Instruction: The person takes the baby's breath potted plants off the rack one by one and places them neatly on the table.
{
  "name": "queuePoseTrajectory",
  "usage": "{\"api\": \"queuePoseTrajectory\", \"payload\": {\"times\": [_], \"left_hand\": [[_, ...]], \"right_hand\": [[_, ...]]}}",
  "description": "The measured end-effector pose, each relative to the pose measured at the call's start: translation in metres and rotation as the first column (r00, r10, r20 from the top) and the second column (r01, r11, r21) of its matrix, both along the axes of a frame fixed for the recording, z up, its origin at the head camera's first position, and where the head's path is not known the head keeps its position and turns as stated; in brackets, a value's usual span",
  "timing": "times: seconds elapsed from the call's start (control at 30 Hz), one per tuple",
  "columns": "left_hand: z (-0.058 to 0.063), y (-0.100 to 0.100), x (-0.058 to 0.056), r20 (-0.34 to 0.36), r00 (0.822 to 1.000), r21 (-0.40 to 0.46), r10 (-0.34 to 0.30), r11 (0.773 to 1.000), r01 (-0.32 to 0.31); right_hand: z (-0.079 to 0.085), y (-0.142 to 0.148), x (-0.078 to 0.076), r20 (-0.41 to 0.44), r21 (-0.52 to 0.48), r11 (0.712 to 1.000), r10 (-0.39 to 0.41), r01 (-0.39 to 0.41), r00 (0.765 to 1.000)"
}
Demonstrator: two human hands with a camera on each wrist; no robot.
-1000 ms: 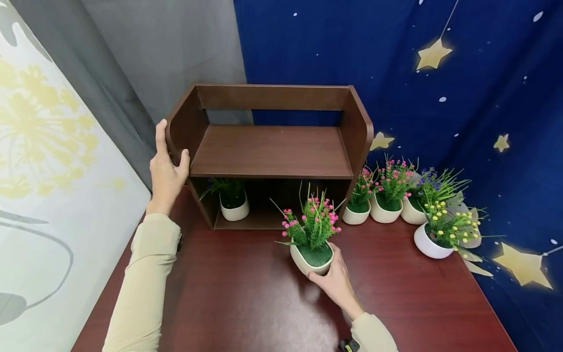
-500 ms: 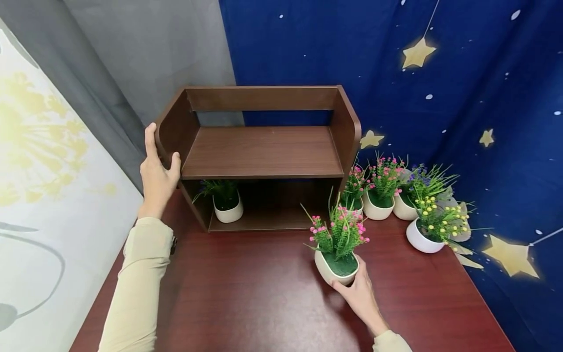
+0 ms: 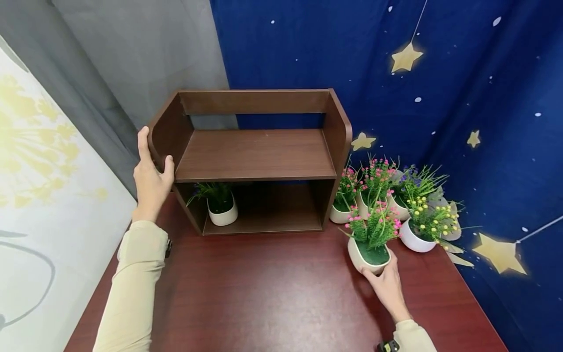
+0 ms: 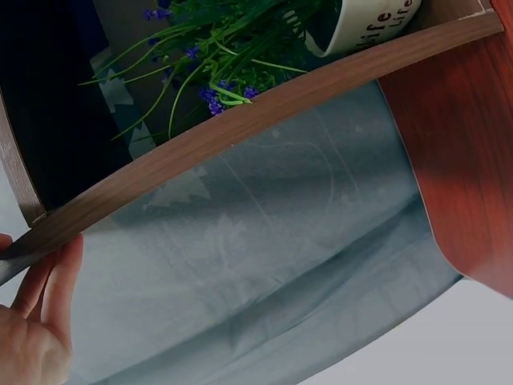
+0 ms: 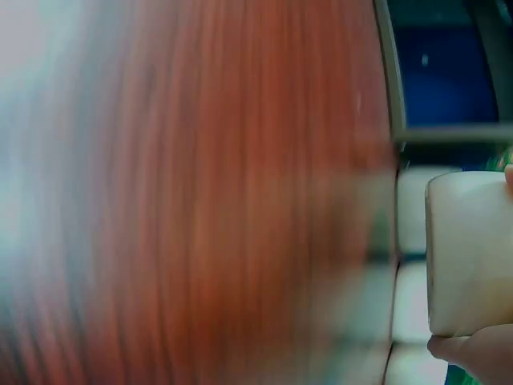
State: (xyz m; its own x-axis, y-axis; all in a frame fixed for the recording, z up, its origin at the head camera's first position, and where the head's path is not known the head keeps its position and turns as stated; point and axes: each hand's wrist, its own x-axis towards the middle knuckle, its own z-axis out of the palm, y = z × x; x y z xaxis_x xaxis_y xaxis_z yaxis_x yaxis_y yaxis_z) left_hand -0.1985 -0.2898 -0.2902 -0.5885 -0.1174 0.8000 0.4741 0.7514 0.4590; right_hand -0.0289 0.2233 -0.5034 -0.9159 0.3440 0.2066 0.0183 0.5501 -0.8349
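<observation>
My left hand (image 3: 151,183) grips the left side panel of a dark brown desktop shelf (image 3: 255,154), thumb on the front and fingers on the outer side. In the left wrist view, the left hand's fingers (image 4: 60,293) lie against the panel's edge. My right hand (image 3: 389,286) holds a potted plant with pink flowers (image 3: 371,254) by its cream pot, thumb in front and fingers round the right side. Its flowers overlap the pots behind it. The right wrist view shows the pot's plain wall (image 5: 473,257) between thumb and fingers, raised over the table.
In the shelf's lower left stands a white pot with purple flowers (image 3: 223,215). Right of the shelf are pots with pink flowers (image 3: 342,213), one with purple flowers (image 3: 398,208), and a white bowl with yellow flowers (image 3: 417,238) near the table's (image 3: 255,288) right edge. Curtains hang behind.
My right hand has carried the pink-flowered potted plant rightward, from in front of the shelf to in front of the row of pots. The left hand keeps its grip; the view has shifted rightward.
</observation>
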Motion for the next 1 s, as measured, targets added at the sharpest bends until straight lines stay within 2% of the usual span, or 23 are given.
{"api": "queuePoseTrajectory", "payload": {"times": [0.2,0.43,0.7,1.0], "left_hand": [[-0.001,-0.002,0.001,-0.001,1.000,0.018,0.016,1.000,-0.016],[0.000,0.000,-0.001,0.007,1.000,0.021,0.005,1.000,-0.005],[-0.001,0.001,-0.002,0.025,1.000,0.029,0.018,0.999,-0.019],[-0.001,0.002,-0.005,0.015,1.000,0.036,0.009,0.999,-0.010]], "right_hand": [[-0.008,0.030,-0.014,-0.007,0.022,1.000,0.008,-0.008,1.000],[-0.019,0.053,-0.023,-0.019,0.020,1.000,0.002,-0.001,1.000],[-0.020,0.060,-0.027,-0.004,0.000,1.000,0.001,-0.001,1.000],[-0.017,0.067,-0.037,0.021,-0.002,1.000,0.001,-0.001,1.000]]}}
